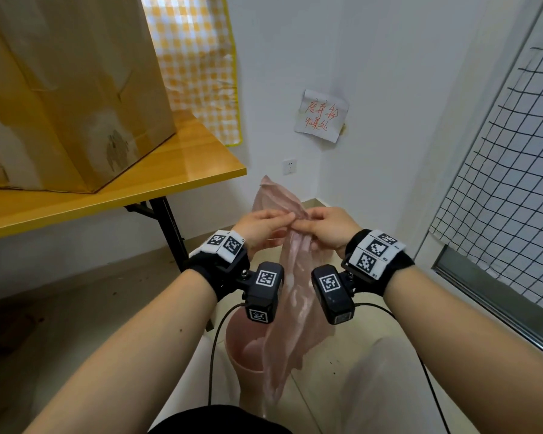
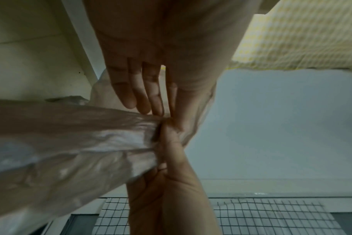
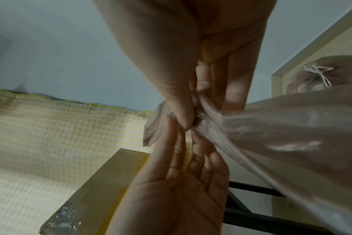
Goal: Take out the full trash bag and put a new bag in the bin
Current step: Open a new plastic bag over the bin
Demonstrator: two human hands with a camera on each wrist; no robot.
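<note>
A thin pink see-through new bag (image 1: 295, 296) hangs crumpled in front of me, its lower end drooping over the open pink bin (image 1: 248, 343) on the floor. My left hand (image 1: 287, 219) and right hand (image 1: 304, 222) meet at the bag's upper part, each pinching the film between thumb and fingers. In the left wrist view the bag (image 2: 70, 143) stretches left from the pinch; the left hand's other fingers (image 2: 141, 95) lie fairly straight. The right wrist view shows the right thumb (image 3: 181, 114) pressed on the bag (image 3: 281, 127). The tied full bag (image 3: 319, 74) lies off by the wall.
A wooden table (image 1: 170, 183) with a large cardboard box (image 1: 60, 89) stands at the left, its black leg (image 1: 170, 233) close to the bin. A yellow checked cloth (image 1: 198, 64) and a paper note (image 1: 322, 115) hang on the wall. A grid-covered window (image 1: 508, 183) is at the right.
</note>
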